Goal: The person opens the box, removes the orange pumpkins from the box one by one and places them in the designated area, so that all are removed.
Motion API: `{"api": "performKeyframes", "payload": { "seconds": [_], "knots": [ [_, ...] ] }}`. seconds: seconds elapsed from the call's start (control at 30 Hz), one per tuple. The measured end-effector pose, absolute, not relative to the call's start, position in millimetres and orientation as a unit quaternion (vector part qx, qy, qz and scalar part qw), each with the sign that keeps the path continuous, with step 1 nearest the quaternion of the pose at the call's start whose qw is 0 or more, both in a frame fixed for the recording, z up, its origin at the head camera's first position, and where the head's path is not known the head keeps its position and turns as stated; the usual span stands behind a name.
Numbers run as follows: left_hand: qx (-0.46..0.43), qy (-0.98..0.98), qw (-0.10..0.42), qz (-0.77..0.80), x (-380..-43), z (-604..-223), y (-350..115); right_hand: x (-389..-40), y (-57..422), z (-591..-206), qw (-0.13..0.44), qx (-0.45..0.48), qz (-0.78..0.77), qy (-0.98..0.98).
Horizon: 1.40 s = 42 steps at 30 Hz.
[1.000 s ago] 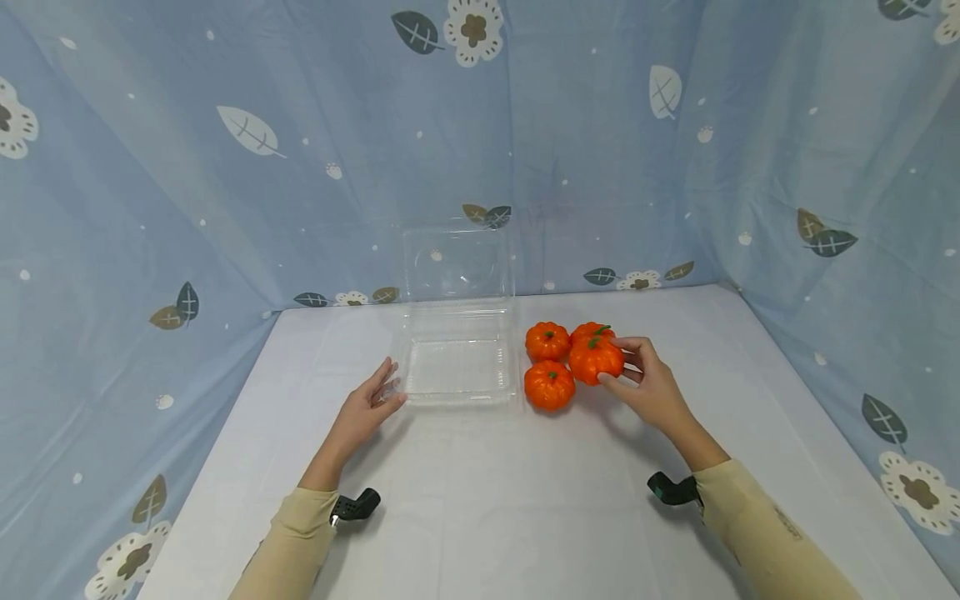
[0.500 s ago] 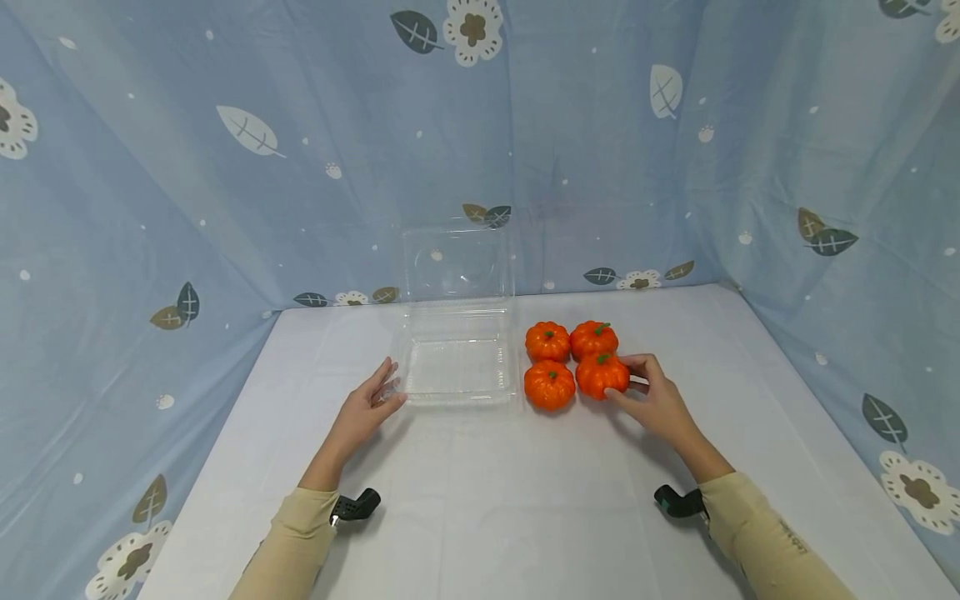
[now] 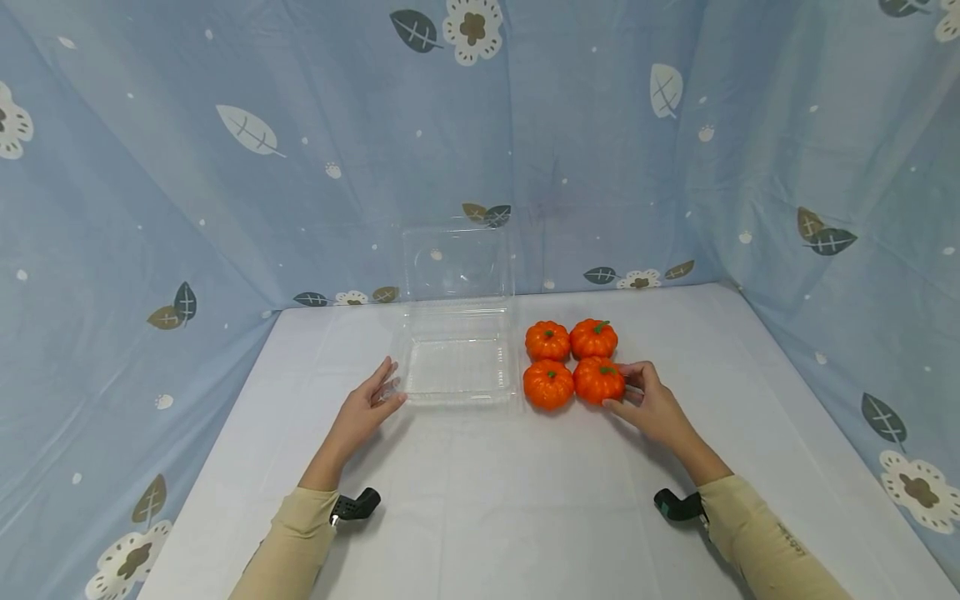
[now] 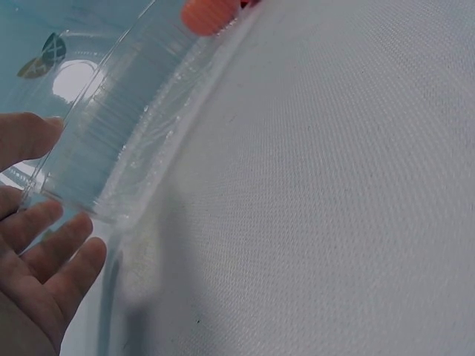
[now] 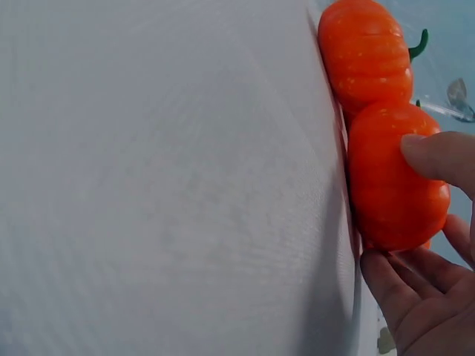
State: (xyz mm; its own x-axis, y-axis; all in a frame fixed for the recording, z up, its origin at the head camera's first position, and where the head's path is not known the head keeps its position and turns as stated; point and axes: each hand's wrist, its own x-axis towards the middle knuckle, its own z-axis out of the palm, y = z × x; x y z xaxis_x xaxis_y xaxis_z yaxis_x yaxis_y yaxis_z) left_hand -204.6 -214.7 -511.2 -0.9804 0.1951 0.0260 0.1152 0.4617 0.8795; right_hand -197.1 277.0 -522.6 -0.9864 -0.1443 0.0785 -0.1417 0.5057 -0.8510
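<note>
At the right of the group, my right hand [image 3: 654,408] holds the near right small orange pumpkin [image 3: 598,385]. Its thumb lies on the near side, with fingers round the right side; in the right wrist view this pumpkin [image 5: 397,189] sits on the cloth against another. Three more pumpkins, such as the near left pumpkin [image 3: 548,387], complete a close two-by-two block. My left hand [image 3: 362,417] grips the near left corner of a clear plastic clamshell container [image 3: 457,400], its thumb [image 4: 37,137] at the rim. The container's lid [image 3: 456,262] stands raised at the back.
White cloth covers the table [image 3: 480,500]. A blue patterned curtain [image 3: 570,150] rises along the back and both sides. A black wrist device [image 3: 356,505] sits on the left wrist, another black device [image 3: 678,504] on the right.
My right hand has lowered the held pumpkin from in front of the far right one, toward me, then slightly left beside the near left pumpkin. My left hand and the container have stayed put.
</note>
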Motion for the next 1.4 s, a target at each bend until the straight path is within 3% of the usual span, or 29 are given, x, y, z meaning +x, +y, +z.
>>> {"api": "performKeyframes", "payload": {
  "seconds": [1.4],
  "knots": [
    [0.083,0.844,0.036,0.529,-205.1,-507.0,-210.1,-194.2,287.4,-523.9,0.045,-0.088,-0.457,0.884]
  ]
}}
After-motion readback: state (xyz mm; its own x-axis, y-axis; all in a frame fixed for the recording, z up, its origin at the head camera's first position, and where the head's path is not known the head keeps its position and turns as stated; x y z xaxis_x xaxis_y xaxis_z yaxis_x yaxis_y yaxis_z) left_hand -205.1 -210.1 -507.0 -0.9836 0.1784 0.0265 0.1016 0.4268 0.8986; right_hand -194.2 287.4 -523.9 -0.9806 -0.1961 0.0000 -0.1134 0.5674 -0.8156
